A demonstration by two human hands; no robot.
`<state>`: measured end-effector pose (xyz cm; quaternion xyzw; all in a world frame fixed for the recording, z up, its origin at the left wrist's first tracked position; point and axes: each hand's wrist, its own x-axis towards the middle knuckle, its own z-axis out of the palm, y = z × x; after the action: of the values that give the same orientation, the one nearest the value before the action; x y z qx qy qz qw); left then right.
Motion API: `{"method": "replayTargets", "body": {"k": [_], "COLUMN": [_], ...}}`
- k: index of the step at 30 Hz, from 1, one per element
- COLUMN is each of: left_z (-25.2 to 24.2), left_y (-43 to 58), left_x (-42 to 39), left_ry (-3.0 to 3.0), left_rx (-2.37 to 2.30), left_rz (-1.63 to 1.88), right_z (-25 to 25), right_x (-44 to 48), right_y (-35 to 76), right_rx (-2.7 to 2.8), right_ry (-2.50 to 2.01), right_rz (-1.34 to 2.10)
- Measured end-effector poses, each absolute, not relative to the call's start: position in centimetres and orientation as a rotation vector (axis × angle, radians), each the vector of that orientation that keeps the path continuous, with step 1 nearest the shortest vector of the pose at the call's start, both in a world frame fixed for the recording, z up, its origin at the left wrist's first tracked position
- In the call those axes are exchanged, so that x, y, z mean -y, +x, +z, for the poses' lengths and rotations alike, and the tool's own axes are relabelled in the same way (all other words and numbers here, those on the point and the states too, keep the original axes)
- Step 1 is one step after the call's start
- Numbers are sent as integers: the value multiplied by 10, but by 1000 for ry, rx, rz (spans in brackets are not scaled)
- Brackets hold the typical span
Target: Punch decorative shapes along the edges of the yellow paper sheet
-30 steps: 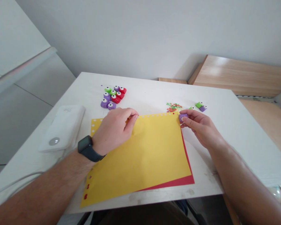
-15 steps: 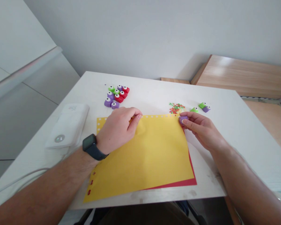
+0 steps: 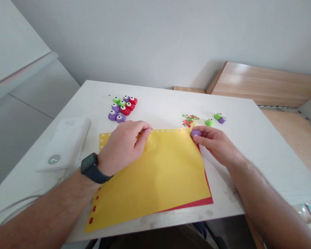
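Observation:
A yellow sheet of paper (image 3: 168,169) lies over a red sheet (image 3: 207,201), with small punched holes along its top and left edges. My left hand (image 3: 125,143), a dark watch on its wrist, pinches the yellow paper's top edge between thumb and fingers. Between my right thumb and fingers sits a purple craft punch (image 3: 195,134), at the sheet's top right corner; my right hand (image 3: 215,141) is closed on it. Whether the paper is inside the punch's slot I cannot tell. Just beyond the corner lies a scatter of tiny red, green and yellow paper cutouts (image 3: 190,121).
Several purple, green and red punches (image 3: 121,109) cluster at the back left. To the right stand two green punches, one of them here (image 3: 209,122), and a purple one (image 3: 222,120). A white box-shaped device (image 3: 64,143) with a cable lies at the left of the white table (image 3: 155,103).
The view has swung slightly right, so everything appears shifted left. My right hand has tilted the purple punch a little at the corner. My left hand keeps its pinch on the edge.

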<state>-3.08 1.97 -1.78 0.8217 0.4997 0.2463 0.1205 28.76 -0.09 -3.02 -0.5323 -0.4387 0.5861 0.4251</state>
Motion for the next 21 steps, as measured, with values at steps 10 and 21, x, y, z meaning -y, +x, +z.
{"method": "replayTargets", "body": {"k": [10,21], "left_z": [-18,-19], "left_y": [-31,-33], "left_x": [-20,-20], "left_ry": [2416,2421], "left_rx": [-1451,-1444], "left_rz": [720,723], "right_z": [-20,-18], "right_x": [3,3], "right_y": [290,294], "right_rx": [1017,999], "right_ry": [-1299,-1283], "right_rz": [1546,1560]}}
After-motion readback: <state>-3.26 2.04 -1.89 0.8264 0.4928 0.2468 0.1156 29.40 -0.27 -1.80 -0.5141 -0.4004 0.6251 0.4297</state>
